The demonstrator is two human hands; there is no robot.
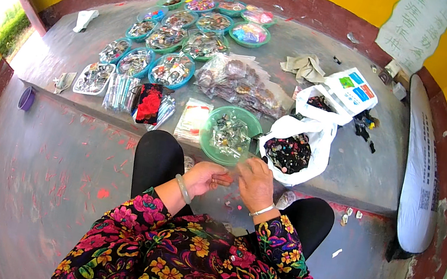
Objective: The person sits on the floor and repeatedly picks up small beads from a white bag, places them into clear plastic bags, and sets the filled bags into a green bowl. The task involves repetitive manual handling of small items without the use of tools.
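My left hand (210, 178), with a pale bangle on its wrist, has its fingers pressed together in front of my body. Close beside it, my right hand (256, 182) is bent with the fingers closed. Between them is a thin clear plastic bag (240, 161), faint against the background, pinched by both hands. Just beyond stands a green plastic basin (207, 126) holding small items in clear packets. To its right, a white plastic bag (319, 163) lies open, full of small dark mixed pieces. A stack of flat clear packets (193, 121) lies left of the basin.
Several basins (190, 81) of small goods stand on the raised ledge. Behind the green basin is a pile of filled clear bags (242, 86). A red-and-black pouch (149, 104) lies left; a second white bag (339, 119) and a long wrapped board (422, 174) are right.
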